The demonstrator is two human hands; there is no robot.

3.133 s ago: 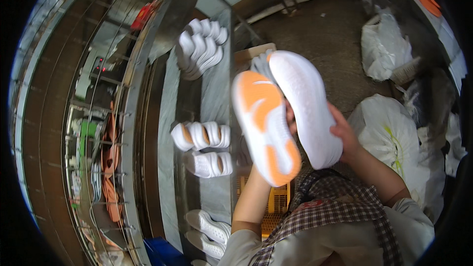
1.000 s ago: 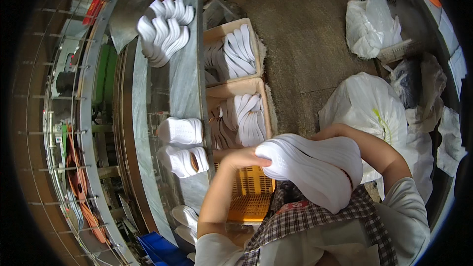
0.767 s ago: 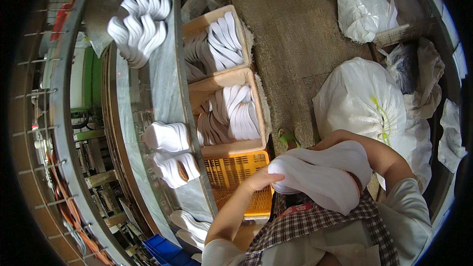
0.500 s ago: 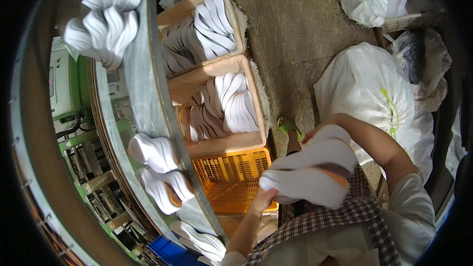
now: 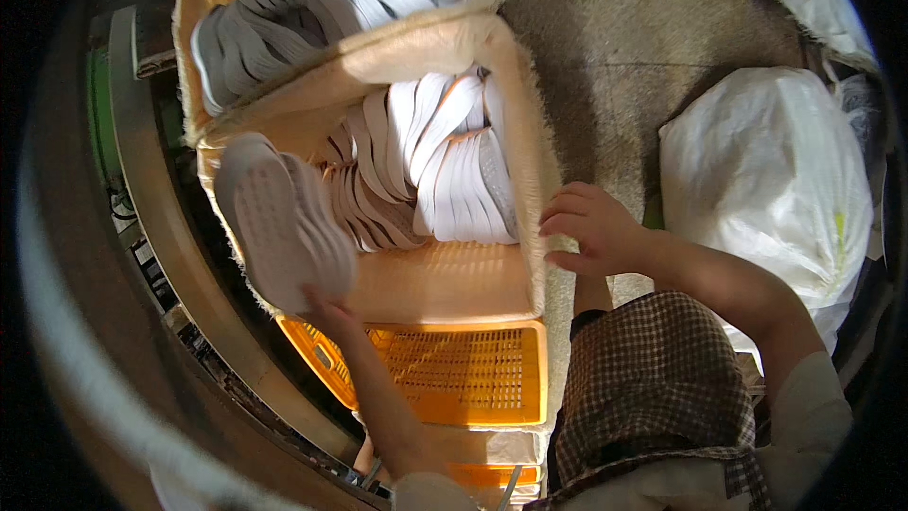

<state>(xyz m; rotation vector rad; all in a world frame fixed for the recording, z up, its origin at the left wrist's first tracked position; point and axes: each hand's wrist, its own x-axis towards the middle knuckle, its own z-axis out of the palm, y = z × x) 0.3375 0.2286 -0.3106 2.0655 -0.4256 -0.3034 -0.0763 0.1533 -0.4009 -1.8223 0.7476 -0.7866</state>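
My left hand (image 5: 326, 310) grips a pair of white shoe soles (image 5: 279, 222) by their lower end, tread side up, over the left part of a tan box (image 5: 530, 170). That box holds several white and orange soles (image 5: 445, 166) standing on edge in rows. My right hand (image 5: 591, 227) is free, fingers spread, hovering at the box's right rim and holding nothing.
A second tan box of grey-white soles (image 5: 312, 9) sits just beyond. An orange slatted crate (image 5: 463, 374) lies under the near box. A large white bag (image 5: 766, 170) rests on the brown floor (image 5: 615, 28) to the right. A curved metal conveyor edge (image 5: 180, 255) runs along the left.
The soles went from both hands at my chest to my left hand alone, down and left over the box. My right hand let go. The view dropped toward the boxes.
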